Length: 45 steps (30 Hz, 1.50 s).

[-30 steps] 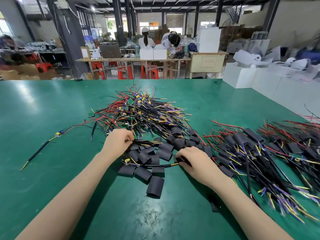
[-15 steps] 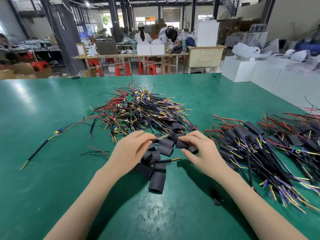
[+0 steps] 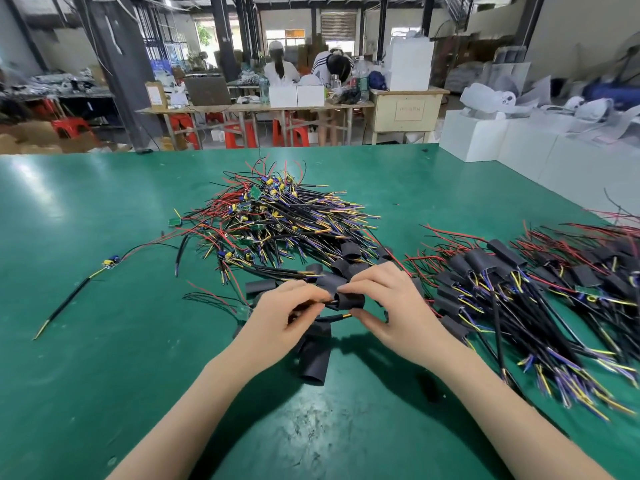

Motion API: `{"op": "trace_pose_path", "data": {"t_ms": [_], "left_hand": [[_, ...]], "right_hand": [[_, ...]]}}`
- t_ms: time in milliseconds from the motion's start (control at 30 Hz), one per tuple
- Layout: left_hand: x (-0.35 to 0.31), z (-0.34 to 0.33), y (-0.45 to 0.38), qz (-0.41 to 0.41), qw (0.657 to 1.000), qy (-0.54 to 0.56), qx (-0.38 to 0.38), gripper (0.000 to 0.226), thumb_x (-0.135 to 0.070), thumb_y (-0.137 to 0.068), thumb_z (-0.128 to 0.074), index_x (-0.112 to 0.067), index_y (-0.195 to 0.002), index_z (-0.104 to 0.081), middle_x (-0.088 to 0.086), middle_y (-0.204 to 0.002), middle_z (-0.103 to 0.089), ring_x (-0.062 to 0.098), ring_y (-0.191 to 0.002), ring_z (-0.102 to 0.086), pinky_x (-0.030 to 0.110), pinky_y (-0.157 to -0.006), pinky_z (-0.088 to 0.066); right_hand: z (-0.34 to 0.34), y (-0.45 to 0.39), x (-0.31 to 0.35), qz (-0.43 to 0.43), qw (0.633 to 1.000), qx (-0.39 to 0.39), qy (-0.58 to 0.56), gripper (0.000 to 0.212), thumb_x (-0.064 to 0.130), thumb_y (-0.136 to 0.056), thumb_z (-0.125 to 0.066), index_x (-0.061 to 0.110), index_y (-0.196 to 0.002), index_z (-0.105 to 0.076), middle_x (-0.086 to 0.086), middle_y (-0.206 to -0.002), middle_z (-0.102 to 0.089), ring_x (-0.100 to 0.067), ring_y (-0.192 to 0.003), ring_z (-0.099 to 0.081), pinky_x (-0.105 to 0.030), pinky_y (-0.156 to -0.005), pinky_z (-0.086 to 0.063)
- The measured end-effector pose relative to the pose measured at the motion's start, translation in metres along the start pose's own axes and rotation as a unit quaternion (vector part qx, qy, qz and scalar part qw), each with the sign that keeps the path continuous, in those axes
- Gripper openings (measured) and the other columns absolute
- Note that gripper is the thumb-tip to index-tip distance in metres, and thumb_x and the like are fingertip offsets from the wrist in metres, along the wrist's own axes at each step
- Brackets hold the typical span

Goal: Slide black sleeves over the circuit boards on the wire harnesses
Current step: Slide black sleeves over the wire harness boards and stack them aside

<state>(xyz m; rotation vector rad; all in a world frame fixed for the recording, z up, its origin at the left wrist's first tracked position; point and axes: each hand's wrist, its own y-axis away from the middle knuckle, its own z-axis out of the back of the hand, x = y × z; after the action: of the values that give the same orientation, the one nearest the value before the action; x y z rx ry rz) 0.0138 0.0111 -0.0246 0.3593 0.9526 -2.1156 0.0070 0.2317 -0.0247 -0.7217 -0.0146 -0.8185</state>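
Observation:
My right hand (image 3: 388, 306) pinches a black sleeve (image 3: 349, 300) just above the green table. My left hand (image 3: 280, 318) grips a wire harness (image 3: 329, 317), whose black cable end points at the sleeve's mouth. The harness's circuit board is hidden under my left fingers. Loose black sleeves (image 3: 313, 362) lie beneath and behind my hands. A pile of bare harnesses with small green boards (image 3: 277, 220) sits farther back. Sleeved harnesses (image 3: 502, 282) are heaped at the right.
One single harness (image 3: 83, 285) lies apart at the left on the green table (image 3: 86, 358). White boxes (image 3: 485, 136) stand beyond the table's right far corner. Two people work at a wooden bench (image 3: 252, 109) in the background.
Both hands rose off the sleeve heap and came together. My right hand picked up a sleeve; my left lifted a harness and brought its cable end to the sleeve.

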Motion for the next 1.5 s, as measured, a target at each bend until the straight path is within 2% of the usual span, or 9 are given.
{"op": "trace_pose_path", "data": {"t_ms": [200, 300, 367, 433, 600, 767, 1000, 1200, 1500], "left_hand": [[0.018, 0.034, 0.0, 0.041, 0.993, -0.07, 0.08, 0.045, -0.005, -0.073, -0.059, -0.015, -0.117, -0.06, -0.006, -0.113, -0.054, 0.012, -0.11, -0.047, 0.022, -0.098, -0.035], [0.038, 0.064, 0.011, 0.105, 0.983, -0.118, 0.093, 0.044, -0.011, -0.064, -0.055, -0.023, -0.106, -0.059, -0.007, -0.107, -0.05, 0.009, -0.104, -0.046, 0.021, -0.092, -0.034], [0.046, 0.072, 0.02, 0.147, 0.973, -0.122, 0.132, 0.037, -0.008, -0.069, -0.064, -0.031, -0.097, -0.058, -0.009, -0.101, -0.053, 0.0, -0.097, -0.048, 0.013, -0.083, -0.035], [0.051, 0.072, 0.023, 0.155, 0.97, -0.121, 0.143, 0.034, -0.006, -0.073, -0.074, -0.032, -0.09, -0.062, -0.009, -0.093, -0.056, 0.0, -0.088, -0.051, 0.016, -0.079, -0.039], [0.047, 0.069, 0.019, 0.118, 0.985, -0.092, 0.084, 0.028, -0.004, -0.072, -0.082, -0.027, -0.079, -0.068, -0.003, -0.079, -0.059, 0.009, -0.075, -0.054, 0.029, -0.076, -0.047], [0.037, 0.063, 0.016, 0.089, 0.994, 0.014, 0.055, 0.018, -0.003, -0.083, -0.073, -0.019, -0.091, -0.068, -0.003, -0.092, -0.066, 0.014, -0.088, -0.064, 0.024, -0.084, -0.05], [0.014, 0.034, 0.009, 0.079, 0.988, 0.133, 0.009, 0.021, 0.004, -0.084, -0.07, -0.014, -0.094, -0.064, -0.001, -0.092, -0.069, 0.016, -0.089, -0.068, 0.022, -0.084, -0.051], [0.004, 0.014, 0.007, 0.096, 0.968, 0.234, 0.002, 0.021, 0.0, -0.08, -0.075, -0.011, -0.094, -0.063, 0.008, -0.094, -0.071, 0.02, -0.091, -0.07, 0.021, -0.085, -0.051], [0.004, 0.013, 0.006, 0.104, 0.957, 0.271, -0.008, 0.019, 0.008, -0.079, -0.073, -0.004, -0.092, -0.066, 0.006, -0.092, -0.073, 0.016, -0.087, -0.07, 0.021, -0.084, -0.051]], "right_hand": [[-0.002, 0.003, 0.0, -0.006, 0.998, 0.025, 0.055, 0.03, 0.018, -0.08, -0.075, 0.02, -0.109, -0.068, 0.007, -0.107, -0.063, -0.023, -0.101, -0.054, -0.039, -0.079, -0.042], [-0.002, 0.003, 0.0, -0.012, 0.998, 0.04, 0.055, 0.031, 0.017, -0.08, -0.073, 0.021, -0.111, -0.068, 0.008, -0.108, -0.063, -0.022, -0.103, -0.052, -0.039, -0.082, -0.041], [-0.003, 0.002, 0.002, -0.019, 0.997, 0.043, 0.054, 0.031, 0.018, -0.081, -0.073, 0.023, -0.111, -0.068, 0.009, -0.108, -0.063, -0.021, -0.104, -0.052, -0.037, -0.083, -0.039], [-0.004, 0.001, 0.003, -0.026, 0.997, 0.047, 0.053, 0.03, 0.019, -0.082, -0.072, 0.024, -0.111, -0.068, 0.01, -0.108, -0.063, -0.02, -0.105, -0.051, -0.036, -0.083, -0.037], [-0.003, 0.003, 0.004, -0.033, 0.996, 0.059, 0.05, 0.031, 0.02, -0.082, -0.071, 0.024, -0.113, -0.068, 0.01, -0.108, -0.063, -0.02, -0.105, -0.051, -0.038, -0.084, -0.037], [-0.001, 0.003, 0.005, -0.038, 0.998, 0.052, 0.025, 0.03, 0.022, -0.083, -0.072, 0.025, -0.113, -0.067, 0.011, -0.108, -0.062, -0.017, -0.101, -0.055, -0.039, -0.087, -0.038], [0.0, 0.001, 0.014, -0.006, 0.999, 0.007, -0.034, 0.028, 0.027, -0.087, -0.069, 0.022, -0.114, -0.066, 0.009, -0.109, -0.062, -0.011, -0.104, -0.057, -0.038, -0.088, -0.04], [0.002, 0.001, 0.019, -0.014, 0.998, -0.032, -0.061, 0.031, 0.013, -0.081, -0.075, 0.015, -0.111, -0.069, 0.004, -0.106, -0.063, -0.013, -0.102, -0.057, -0.038, -0.085, -0.044], [0.004, 0.002, 0.017, -0.019, 0.999, -0.006, -0.048, 0.031, 0.018, -0.082, -0.074, 0.017, -0.112, -0.068, 0.004, -0.108, -0.062, -0.013, -0.102, -0.057, -0.04, -0.085, -0.044]]}}
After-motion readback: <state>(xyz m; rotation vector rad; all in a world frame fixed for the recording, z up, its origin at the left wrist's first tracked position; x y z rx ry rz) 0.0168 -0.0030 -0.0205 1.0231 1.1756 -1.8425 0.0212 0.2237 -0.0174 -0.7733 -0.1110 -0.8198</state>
